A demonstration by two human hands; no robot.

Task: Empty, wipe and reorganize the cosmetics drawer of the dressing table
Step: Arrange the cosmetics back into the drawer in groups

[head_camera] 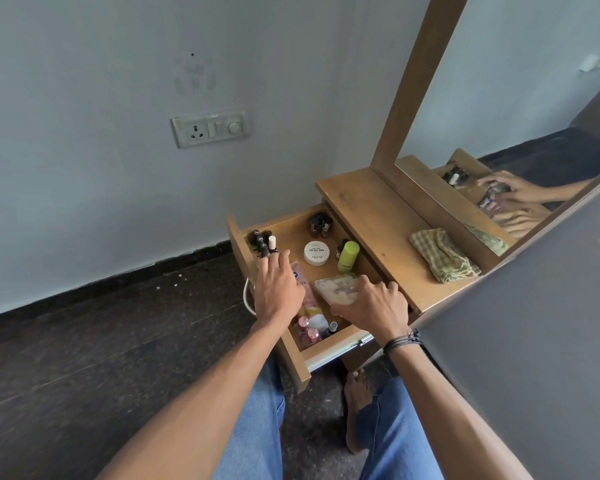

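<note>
drawer [238, 247] is pulled open and full of stuff, white jar [316, 252] and green bottle [347, 256] in the middle, dark little bottles [264, 242] in the far left corner. left hand [278, 289] hangs over a pink packet [307, 293], fingers stretched loose toward those bottles, holding nothing, while right hand [369, 306] has its fingers curled round a clear case [333, 289] by the drawer's right side. checked cloth [442, 256] lies on the tabletop [371, 209].

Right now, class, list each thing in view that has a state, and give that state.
Drawer: pulled open, not emptied.
Left hand: open, reaching toward the dark bottles.
Right hand: grips the case.
Green bottle: upright, capped.
Jar: lid on.
Cloth: crumpled on the tabletop.
</note>
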